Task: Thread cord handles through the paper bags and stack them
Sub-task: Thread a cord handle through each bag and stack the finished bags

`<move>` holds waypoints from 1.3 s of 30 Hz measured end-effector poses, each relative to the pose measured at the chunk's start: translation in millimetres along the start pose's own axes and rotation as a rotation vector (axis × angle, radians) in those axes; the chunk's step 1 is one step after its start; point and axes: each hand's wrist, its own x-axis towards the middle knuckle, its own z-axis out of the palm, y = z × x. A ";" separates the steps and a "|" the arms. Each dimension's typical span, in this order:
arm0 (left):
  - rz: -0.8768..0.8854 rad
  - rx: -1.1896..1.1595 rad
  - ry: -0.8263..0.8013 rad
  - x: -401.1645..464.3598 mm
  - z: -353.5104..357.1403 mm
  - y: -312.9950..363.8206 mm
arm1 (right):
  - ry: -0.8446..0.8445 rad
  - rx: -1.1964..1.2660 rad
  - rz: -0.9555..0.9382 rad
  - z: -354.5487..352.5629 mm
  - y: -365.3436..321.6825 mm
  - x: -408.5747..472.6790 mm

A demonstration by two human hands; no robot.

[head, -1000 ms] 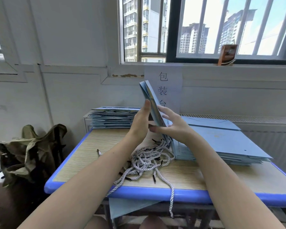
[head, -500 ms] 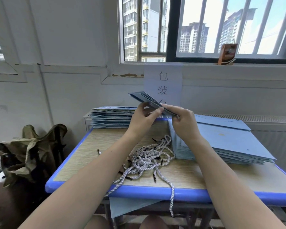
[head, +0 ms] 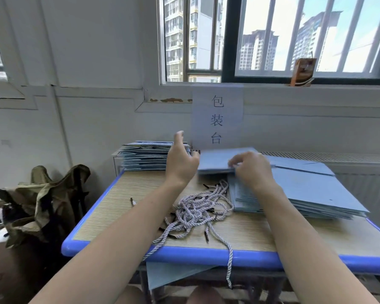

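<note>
My right hand (head: 249, 170) pinches the near edge of a flat blue paper bag (head: 215, 160), held almost level just above the table. My left hand (head: 181, 160) hovers to the left of that bag with fingers loosely spread and thumb raised, holding nothing. A tangle of grey twisted cord handles (head: 195, 212) with black tips lies on the table below both hands. A stack of flat blue bags (head: 305, 191) lies at the right. Another stack of blue bags with cords (head: 145, 157) sits at the back left.
The table (head: 184, 255) has a wooden top and a blue rim; one cord hangs over its front edge. A paper sign (head: 217, 116) hangs on the wall behind. An olive bag (head: 46, 198) sits left of the table. A carton (head: 302, 72) stands on the windowsill.
The blue bag went from upright to nearly flat and lower. My left hand let go of it and opened; my right hand still holds it.
</note>
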 end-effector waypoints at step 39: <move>0.093 0.287 -0.556 3.5 4.5 -18.8 | -0.110 0.259 -0.112 8.3 1.4 5.5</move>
